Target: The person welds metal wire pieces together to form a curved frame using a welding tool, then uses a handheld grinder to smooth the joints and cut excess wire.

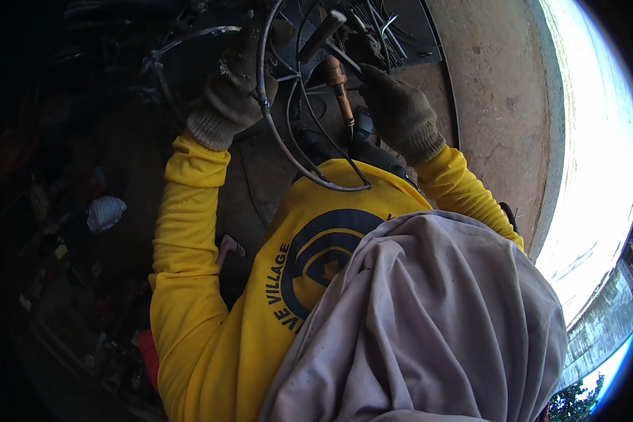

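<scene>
My left hand (232, 95), in a worn grey work glove, is closed on a frame of bent metal rods (264, 63). One curved rod sweeps down in front of my yellow top, and thinner rods cross behind it. My right hand (397, 109), gloved too, is wrapped round the thin handle of a hammer (322, 36). The hammer's head is beside the frame's rods; I cannot tell whether they touch. Between my hands is an orange-brown tool (340, 95) that looks like a welding electrode holder. Dark shadow hides the left fingertips.
Thin metal rods (387, 32) lie bundled on a dark surface (425, 49) at the far side. Brown ground (496, 91) stretches to the right, toward bright light. A whitish bundle (106, 214) lies among dim clutter at left. Grey-mauve cloth (429, 316) drapes across the lower view.
</scene>
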Motion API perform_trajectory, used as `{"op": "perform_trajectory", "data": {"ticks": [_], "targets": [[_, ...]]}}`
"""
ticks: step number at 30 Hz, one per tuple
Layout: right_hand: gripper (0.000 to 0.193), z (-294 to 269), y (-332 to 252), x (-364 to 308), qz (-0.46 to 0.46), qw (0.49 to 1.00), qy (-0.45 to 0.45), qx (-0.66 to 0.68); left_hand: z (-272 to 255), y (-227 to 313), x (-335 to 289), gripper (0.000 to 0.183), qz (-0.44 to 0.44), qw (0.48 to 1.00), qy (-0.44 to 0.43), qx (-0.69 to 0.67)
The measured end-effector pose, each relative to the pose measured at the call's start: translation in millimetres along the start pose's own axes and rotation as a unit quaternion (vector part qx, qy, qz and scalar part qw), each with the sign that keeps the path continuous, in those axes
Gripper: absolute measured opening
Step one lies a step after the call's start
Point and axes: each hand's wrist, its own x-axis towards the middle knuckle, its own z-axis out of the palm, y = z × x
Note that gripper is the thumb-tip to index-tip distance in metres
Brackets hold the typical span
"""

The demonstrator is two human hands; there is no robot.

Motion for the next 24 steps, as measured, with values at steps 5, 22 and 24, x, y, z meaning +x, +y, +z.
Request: {"op": "perform_trajectory", "data": {"ticks": [5, 22, 24], "targets": [[0.038, 1, 16, -8, -0.057, 0.998, 0.021, 0.011, -7, 1, 13, 0.063, -0.116, 0.981, -0.023, -0.153], [0.036, 15, 24, -20, -0.040, 0.991, 0.031, 0.126, 26, -34, 44, 0.063, -0.175, 0.893, -0.124, -0.396], [0.035, 8, 22, -14, -0.033, 0.992, -0.010, 0.120, 26, -37, 42, 0.064, -0.139, 0.930, -0.131, -0.313]]}}
